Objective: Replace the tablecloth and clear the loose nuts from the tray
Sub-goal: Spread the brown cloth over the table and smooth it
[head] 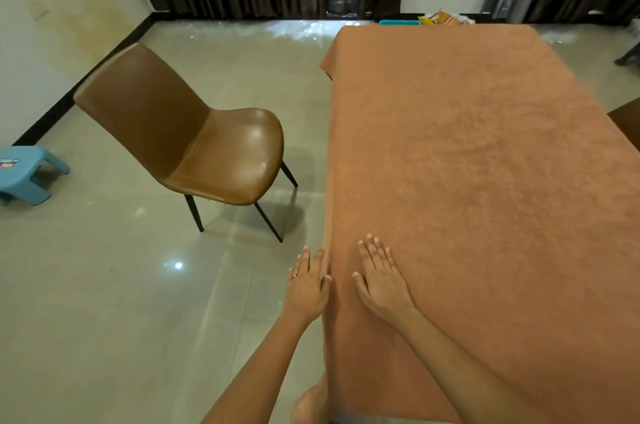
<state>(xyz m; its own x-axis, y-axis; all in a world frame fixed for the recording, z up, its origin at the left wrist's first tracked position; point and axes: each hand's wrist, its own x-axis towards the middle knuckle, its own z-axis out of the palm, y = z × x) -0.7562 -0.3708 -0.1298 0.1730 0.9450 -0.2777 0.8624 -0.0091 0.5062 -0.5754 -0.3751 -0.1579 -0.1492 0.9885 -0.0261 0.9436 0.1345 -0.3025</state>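
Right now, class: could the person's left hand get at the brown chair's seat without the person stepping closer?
Probably not. The left hand is at the tablecloth's side edge, and open floor separates it from the brown chair. Nothing blocks the way, but the gap looks beyond arm's reach.

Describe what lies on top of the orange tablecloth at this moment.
Only the right hand lies flat on the tablecloth; the left hand touches its hanging edge. The table beneath is covered.

One rust-orange terry tablecloth (485, 163) covers one desk. Two bare hands lie flat: the left hand (306, 285) at its edge, the right hand (381, 279) on top. One brown leather chair with black metal legs (194, 132) and one light-blue plastic stool (24, 172) stand on the floor.
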